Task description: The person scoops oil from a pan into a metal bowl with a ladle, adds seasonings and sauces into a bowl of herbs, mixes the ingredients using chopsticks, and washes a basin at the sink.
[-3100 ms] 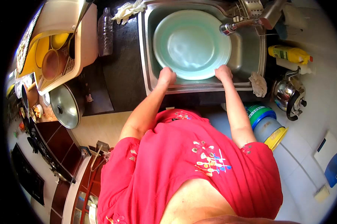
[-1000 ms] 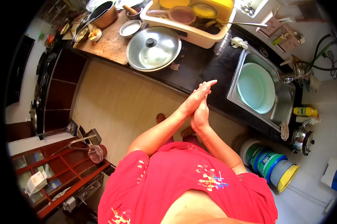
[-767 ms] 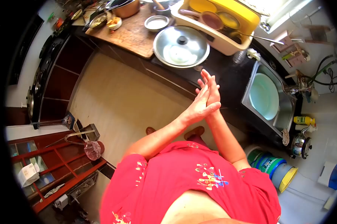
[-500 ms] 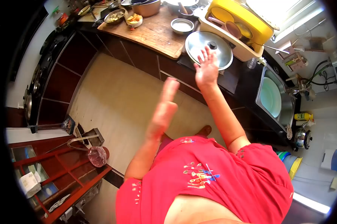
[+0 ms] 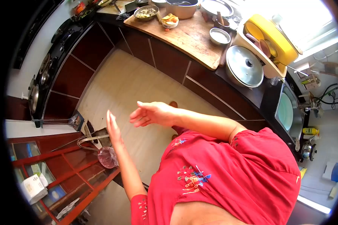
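My left hand (image 5: 114, 130) is raised over the floor, fingers stretched out and together, with nothing in it. Below it in the view, the nearest thing is a small bin lined with clear reddish plastic (image 5: 108, 158). My right hand (image 5: 154, 114) reaches across in front of my body, its fingers extended and slightly spread, also holding nothing. A gap separates the two hands, and neither touches anything. On the counter to the right stands a pot with a glass lid (image 5: 245, 66), out of contact with both hands.
A wooden board (image 5: 184, 33) carries a bowl of peelings (image 5: 169, 21) and a bowl of chopped food (image 5: 146, 13). A yellow-lidded dish container (image 5: 277, 41) stands near the sink, which holds a pale green basin (image 5: 285, 111). A red cabinet (image 5: 69, 165) stands lower left.
My right hand has moved left and down, away from the lidded pot. My left hand has shifted left. The view has turned, so the counter sits farther right.
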A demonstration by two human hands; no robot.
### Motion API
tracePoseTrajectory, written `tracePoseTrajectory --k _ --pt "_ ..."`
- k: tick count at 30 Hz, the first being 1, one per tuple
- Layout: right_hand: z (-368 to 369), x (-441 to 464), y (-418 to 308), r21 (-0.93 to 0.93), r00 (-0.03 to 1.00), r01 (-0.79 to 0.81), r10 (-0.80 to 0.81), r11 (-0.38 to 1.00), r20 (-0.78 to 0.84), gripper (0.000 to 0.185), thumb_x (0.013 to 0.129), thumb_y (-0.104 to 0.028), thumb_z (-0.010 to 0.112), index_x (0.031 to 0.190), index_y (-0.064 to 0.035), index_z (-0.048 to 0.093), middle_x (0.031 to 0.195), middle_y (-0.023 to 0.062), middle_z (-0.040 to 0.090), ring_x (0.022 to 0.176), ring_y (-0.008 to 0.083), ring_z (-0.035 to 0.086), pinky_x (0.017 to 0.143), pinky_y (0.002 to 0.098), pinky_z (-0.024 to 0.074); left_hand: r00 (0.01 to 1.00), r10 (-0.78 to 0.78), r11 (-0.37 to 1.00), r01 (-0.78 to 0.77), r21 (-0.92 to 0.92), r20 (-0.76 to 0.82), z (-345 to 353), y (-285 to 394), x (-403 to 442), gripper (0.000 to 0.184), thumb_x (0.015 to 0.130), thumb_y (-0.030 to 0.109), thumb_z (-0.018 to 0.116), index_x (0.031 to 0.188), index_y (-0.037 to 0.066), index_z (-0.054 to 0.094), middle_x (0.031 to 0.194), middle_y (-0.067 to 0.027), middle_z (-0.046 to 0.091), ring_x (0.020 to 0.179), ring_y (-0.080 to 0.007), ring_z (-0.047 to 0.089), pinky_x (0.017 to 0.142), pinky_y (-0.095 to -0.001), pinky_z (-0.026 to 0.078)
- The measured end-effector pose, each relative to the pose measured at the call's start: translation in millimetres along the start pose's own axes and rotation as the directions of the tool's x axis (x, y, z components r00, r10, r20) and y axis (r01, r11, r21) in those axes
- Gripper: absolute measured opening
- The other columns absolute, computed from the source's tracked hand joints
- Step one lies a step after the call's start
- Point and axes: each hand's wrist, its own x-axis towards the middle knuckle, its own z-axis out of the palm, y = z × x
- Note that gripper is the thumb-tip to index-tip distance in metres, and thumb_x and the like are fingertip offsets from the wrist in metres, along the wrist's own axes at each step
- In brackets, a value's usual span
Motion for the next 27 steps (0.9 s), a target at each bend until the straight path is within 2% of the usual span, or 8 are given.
tracePoseTrajectory --k 1,4,6,10,14,16,21,27 --pt "-17 8 -7 0.037 0.998 -0.036 0.038 0.999 -0.054 0.043 0.093 -0.04 0.04 0.106 -0.0029 0.056 0.102 0.0079 0.062 0.088 0.0178 0.059 0.081 0.0316 0.0438 0.994 -0.084 0.996 0.085 0.003 -0.073 -16 -7 3 0.05 0.094 0.032 0.042 0.132 -0.001 0.036 0.135 -0.0137 0.04 0.123 -0.024 0.039 0.099 -0.0337 0.033" --pt "-72 40 -23 0.21 0.942 -0.016 0.085 0.978 -0.324 0.028 0.092 -0.029 0.044 0.097 -0.0053 0.058 0.09 0.0045 0.063 0.076 0.0145 0.058 0.075 0.0308 0.0444 0.944 -0.326 0.934 0.315 0.169 0.046 -51 -17 14 0.047 0.094 0.03 0.043 0.128 -0.002 0.04 0.12 -0.0125 0.052 0.106 -0.0198 0.052 0.086 -0.0314 0.042" --pt "-112 69 -34 0.325 0.861 0.054 0.121 0.944 -0.494 0.022 0.091 -0.024 0.042 0.088 -0.0085 0.056 0.082 0.0014 0.062 0.069 0.0118 0.055 0.071 0.0299 0.0436 0.873 -0.461 0.886 0.462 0.036 0.158 -66 -30 23 0.041 0.093 0.029 0.046 0.121 -0.001 0.046 0.103 -0.01 0.06 0.085 -0.0161 0.059 0.072 -0.0275 0.045" --pt "-149 124 -81 0.416 0.831 0.126 0.134 0.901 -0.541 0.024 0.092 -0.026 0.039 0.083 -0.0108 0.055 0.075 -0.0011 0.059 0.064 0.0102 0.052 0.068 0.0291 0.0428 0.731 -0.682 0.71 0.672 -0.21 0.036 -96 -68 45 0.03 0.09 0.027 0.051 0.108 0.003 0.053 0.093 -0.0103 0.062 0.073 -0.0185 0.061 0.066 -0.0264 0.047" --pt "-149 183 -150 0.418 0.867 0.15 0.084 0.896 -0.491 0.028 0.093 -0.029 0.037 0.083 -0.0096 0.054 0.074 0.0 0.058 0.063 0.0116 0.051 0.067 0.0289 0.0426 0.493 -0.866 0.497 0.837 -0.228 -0.079 -139 -127 67 0.035 0.084 0.03 0.059 0.107 0.005 0.052 0.093 -0.0102 0.062 0.074 -0.0218 0.061 0.064 -0.0328 0.048" --pt "-153 216 -171 0.403 0.869 0.148 0.076 0.903 -0.49 0.029 0.094 -0.03 0.037 0.083 -0.009 0.054 0.074 0.0007 0.058 0.063 0.0126 0.05 0.066 0.0287 0.0424 0.509 -0.857 0.506 0.804 -0.313 -0.079 -125 -106 90 0.035 0.084 0.029 0.059 0.108 0.004 0.052 0.095 -0.0109 0.062 0.075 -0.023 0.061 0.068 -0.0312 0.048" --pt "-134 279 -216 0.302 0.877 0.031 0.118 0.953 -0.465 0.028 0.093 -0.034 0.041 0.084 -0.0114 0.055 0.077 -0.0022 0.056 0.066 0.0097 0.048 0.069 0.0267 0.0399 0.654 -0.756 0.628 0.733 -0.26 0.015 -101 -78 148 0.036 0.084 0.029 0.059 0.109 0.004 0.052 0.097 -0.01 0.063 0.079 -0.019 0.061 0.072 -0.029 0.045" --pt "-146 343 -215 0.37 0.902 0.017 0.145 0.929 -0.406 0.025 0.093 -0.032 0.042 0.086 -0.0122 0.054 0.077 -0.0018 0.057 0.064 0.0112 0.048 0.07 0.0293 0.0397 0.623 -0.779 0.616 0.781 -0.097 0.066 -119 -92 225 0.032 0.087 0.032 0.055 0.107 0.006 0.055 0.093 -0.0075 0.063 0.076 -0.0157 0.061 0.067 -0.0273 0.045"
